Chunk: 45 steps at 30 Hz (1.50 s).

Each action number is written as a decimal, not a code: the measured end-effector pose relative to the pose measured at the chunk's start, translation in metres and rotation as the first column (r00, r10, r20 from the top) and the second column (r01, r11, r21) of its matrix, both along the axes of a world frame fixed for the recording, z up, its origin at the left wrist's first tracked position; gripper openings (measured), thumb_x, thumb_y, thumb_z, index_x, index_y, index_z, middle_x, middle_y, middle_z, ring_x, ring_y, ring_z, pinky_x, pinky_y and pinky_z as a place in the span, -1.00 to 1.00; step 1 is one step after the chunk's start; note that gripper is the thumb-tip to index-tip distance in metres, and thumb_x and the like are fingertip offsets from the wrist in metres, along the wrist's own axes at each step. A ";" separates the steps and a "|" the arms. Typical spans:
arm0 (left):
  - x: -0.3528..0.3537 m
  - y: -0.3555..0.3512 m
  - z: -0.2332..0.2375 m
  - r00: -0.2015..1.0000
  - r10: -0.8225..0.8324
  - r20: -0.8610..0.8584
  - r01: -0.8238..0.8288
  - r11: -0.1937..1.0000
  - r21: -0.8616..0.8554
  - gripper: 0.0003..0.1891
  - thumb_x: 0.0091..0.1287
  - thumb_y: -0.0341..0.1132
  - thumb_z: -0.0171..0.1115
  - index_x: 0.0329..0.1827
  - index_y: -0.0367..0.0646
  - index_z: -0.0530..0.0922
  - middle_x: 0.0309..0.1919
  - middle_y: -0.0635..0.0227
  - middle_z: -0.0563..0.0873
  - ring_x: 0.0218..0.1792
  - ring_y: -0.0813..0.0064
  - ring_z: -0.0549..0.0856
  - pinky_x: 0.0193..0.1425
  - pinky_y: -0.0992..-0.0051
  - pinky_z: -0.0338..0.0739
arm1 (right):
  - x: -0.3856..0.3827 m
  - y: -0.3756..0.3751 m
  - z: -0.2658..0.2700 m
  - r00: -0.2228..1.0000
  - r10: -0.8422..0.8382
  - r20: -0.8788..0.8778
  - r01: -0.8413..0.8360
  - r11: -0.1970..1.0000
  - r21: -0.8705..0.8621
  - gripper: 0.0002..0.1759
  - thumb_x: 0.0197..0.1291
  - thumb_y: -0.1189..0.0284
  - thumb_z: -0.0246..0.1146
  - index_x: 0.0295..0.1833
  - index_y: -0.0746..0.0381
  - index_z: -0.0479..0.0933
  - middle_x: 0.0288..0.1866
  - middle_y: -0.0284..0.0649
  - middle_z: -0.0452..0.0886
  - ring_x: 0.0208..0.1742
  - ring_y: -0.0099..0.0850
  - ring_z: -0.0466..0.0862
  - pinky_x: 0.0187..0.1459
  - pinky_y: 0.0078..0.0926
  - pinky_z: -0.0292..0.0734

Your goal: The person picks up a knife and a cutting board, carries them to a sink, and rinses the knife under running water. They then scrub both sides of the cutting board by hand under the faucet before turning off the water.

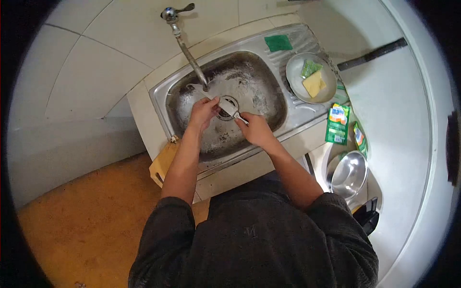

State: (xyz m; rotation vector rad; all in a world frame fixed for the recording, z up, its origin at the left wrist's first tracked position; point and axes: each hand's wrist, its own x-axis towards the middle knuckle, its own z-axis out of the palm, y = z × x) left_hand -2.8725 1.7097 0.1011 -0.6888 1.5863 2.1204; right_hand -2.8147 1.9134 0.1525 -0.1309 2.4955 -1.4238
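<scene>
Over the steel sink basin [259, 91], my right hand [254, 129] is closed around the handle of a small utensil [228, 107] with a pale, flat end. My left hand [204, 113] has its fingers bent at the far end of that utensil, beside the drain. Whether its fingertips grip the utensil or only touch it cannot be made out. The tap spout [193, 62] ends just above my left hand. Part of the drain is hidden behind the utensil.
A green scouring pad [278, 42] lies on the drainboard. Near it, a bowl [295, 86] holds a yellow sponge and a green piece. Green packets [337, 129] and a metal bowl [350, 175] are at the right. A yellow board [163, 161] leans at the sink's left front.
</scene>
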 end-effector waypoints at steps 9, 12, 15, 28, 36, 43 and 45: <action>-0.005 0.010 0.009 0.998 -0.060 0.019 0.060 0.998 -0.026 -0.71 0.30 -0.14 0.23 -0.33 -0.22 0.46 -0.42 0.35 0.57 -0.40 0.46 0.58 -0.23 0.45 0.50 | 0.005 0.002 -0.003 0.996 -0.030 -0.087 0.033 0.999 0.035 -0.69 0.19 0.27 0.15 -0.26 0.35 0.55 -0.40 0.11 0.58 -0.30 0.09 0.59 -0.24 -0.08 0.48; -0.006 0.013 0.018 0.994 -0.101 0.032 0.101 0.995 0.006 -0.71 0.31 -0.13 0.22 -0.29 -0.21 0.46 -0.41 0.33 0.59 -0.39 0.45 0.59 -0.21 0.44 0.52 | 0.008 0.005 -0.001 0.996 -0.046 -0.070 0.049 0.998 0.044 -0.68 0.18 0.25 0.16 -0.24 0.33 0.57 -0.38 0.10 0.59 -0.27 0.06 0.60 -0.20 -0.10 0.49; -0.011 0.014 0.020 0.994 -0.108 -0.028 0.109 0.994 0.022 -0.73 0.33 -0.13 0.20 -0.25 -0.19 0.46 -0.39 0.32 0.60 -0.37 0.45 0.60 -0.19 0.42 0.53 | 0.014 0.022 0.014 0.991 -0.134 -0.018 0.135 0.990 0.043 -0.67 0.17 0.22 0.18 -0.22 0.30 0.58 -0.35 0.08 0.61 -0.23 0.02 0.62 -0.17 -0.13 0.50; -0.010 -0.018 0.018 0.999 -0.028 -0.039 0.031 0.996 0.088 -0.82 0.39 -0.22 0.10 -0.14 -0.13 0.41 -0.33 0.32 0.60 -0.32 0.45 0.60 -0.14 0.38 0.54 | 0.025 0.261 -0.053 0.692 -0.687 -0.221 0.506 0.243 0.828 0.11 -0.09 -0.07 0.36 0.38 0.38 -0.02 0.25 0.23 0.24 0.28 0.12 0.29 0.25 -0.01 0.22; -0.002 -0.023 0.026 0.999 -0.034 -0.035 0.038 0.993 0.112 -0.82 0.38 -0.20 0.12 -0.14 -0.10 0.43 -0.34 0.35 0.60 -0.30 0.45 0.61 -0.12 0.39 0.54 | 0.026 0.254 -0.026 0.641 -0.760 -0.108 0.568 0.375 0.733 -0.15 -0.11 0.04 0.43 0.17 0.33 0.25 0.18 0.15 0.31 0.14 0.08 0.44 -0.01 -0.03 0.47; -0.007 -0.026 0.030 1.000 -0.001 -0.026 0.004 0.995 0.104 -0.86 0.36 -0.21 0.15 -0.18 -0.05 0.45 -0.39 0.43 0.60 -0.33 0.50 0.58 -0.15 0.46 0.51 | 0.034 0.257 -0.041 0.561 -0.789 -0.251 0.723 0.319 0.613 -0.45 0.12 0.14 0.23 0.05 0.35 0.35 0.00 0.17 0.51 -0.01 0.03 0.57 -0.04 -0.11 0.50; -0.009 -0.024 0.028 0.999 -0.004 -0.037 0.008 0.994 0.109 -0.88 0.36 -0.23 0.14 -0.18 -0.05 0.45 -0.40 0.43 0.59 -0.33 0.50 0.58 -0.14 0.45 0.51 | 0.035 0.245 -0.036 0.568 -0.715 -0.409 0.749 0.241 0.618 -0.49 0.12 0.19 0.22 0.02 0.35 0.34 -0.03 0.15 0.50 -0.03 0.04 0.57 -0.07 -0.11 0.50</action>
